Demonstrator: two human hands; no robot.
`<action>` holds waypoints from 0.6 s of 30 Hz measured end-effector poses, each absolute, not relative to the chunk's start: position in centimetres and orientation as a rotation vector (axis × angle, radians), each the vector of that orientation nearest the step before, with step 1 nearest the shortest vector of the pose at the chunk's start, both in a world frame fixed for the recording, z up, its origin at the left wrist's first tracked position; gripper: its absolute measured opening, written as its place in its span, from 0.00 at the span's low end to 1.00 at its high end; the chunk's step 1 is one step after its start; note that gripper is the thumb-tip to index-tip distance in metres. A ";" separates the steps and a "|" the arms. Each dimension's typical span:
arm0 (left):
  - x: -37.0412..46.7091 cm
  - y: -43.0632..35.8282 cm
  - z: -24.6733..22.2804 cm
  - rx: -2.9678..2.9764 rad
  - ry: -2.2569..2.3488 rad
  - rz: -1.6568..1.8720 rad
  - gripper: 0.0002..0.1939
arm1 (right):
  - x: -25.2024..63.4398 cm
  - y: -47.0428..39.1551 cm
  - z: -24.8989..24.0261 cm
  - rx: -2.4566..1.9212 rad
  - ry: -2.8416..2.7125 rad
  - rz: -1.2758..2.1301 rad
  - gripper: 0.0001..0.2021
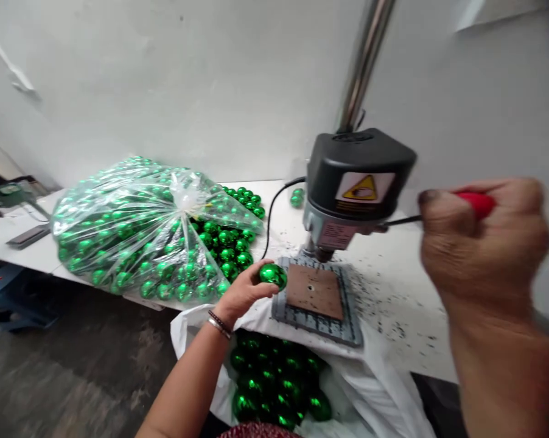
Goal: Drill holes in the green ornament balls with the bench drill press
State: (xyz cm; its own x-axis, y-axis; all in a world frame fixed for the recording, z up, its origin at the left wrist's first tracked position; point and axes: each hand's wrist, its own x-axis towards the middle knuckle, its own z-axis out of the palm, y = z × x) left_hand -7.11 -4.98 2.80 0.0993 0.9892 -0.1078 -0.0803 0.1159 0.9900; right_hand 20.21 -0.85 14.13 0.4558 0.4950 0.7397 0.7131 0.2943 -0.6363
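Observation:
Between the thumb and fingers of my left hand [244, 289] is a shiny green bauble [272, 276], held at the left edge of the press base [347, 328]. My right hand [489, 243] is wrapped round the red knob [478, 205] of a lever that runs to the dark machine head [361, 173]. This bench press carries a yellow warning label. Beneath its chuck [324, 252] lies a brown square plate [314, 291] with a small hole in the middle. The bauble is apart from the chuck.
A large clear plastic bag [183, 201] full of green baubles covers the left of the white table [406, 286]. Below the table edge, a white sack [375, 383] holds more baubles. Dark shavings are scattered round the base. A blue stool [14, 292] stands at left.

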 end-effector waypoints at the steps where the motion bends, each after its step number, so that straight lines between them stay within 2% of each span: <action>1: -6.8 -4.8 2.4 1.026 1.077 1.109 0.38 | 19.2 -0.7 14.7 -1.357 -1.183 -0.145 0.14; 4: -5.9 -4.2 1.4 0.940 0.998 1.115 0.38 | 17.5 -0.5 15.8 -1.286 -1.197 -0.058 0.16; 10: -4.5 -2.7 0.8 1.001 0.971 1.072 0.27 | 17.5 -1.5 15.9 -1.230 -1.227 -0.043 0.17; 15: -3.8 -2.7 1.4 0.674 0.790 1.039 0.36 | 17.6 -1.3 15.4 -1.174 -1.262 -0.061 0.14; 18: -3.4 -3.0 2.0 0.508 0.674 1.085 0.34 | 17.6 -1.2 15.2 -1.132 -1.271 -0.073 0.13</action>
State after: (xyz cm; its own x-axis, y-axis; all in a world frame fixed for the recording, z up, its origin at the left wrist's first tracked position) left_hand -3.40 -3.04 1.96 0.3051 0.9200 -0.2462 -0.6285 0.3887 0.6737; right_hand 17.61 -1.25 15.19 0.3678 0.5193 0.7714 0.6037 0.4976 -0.6228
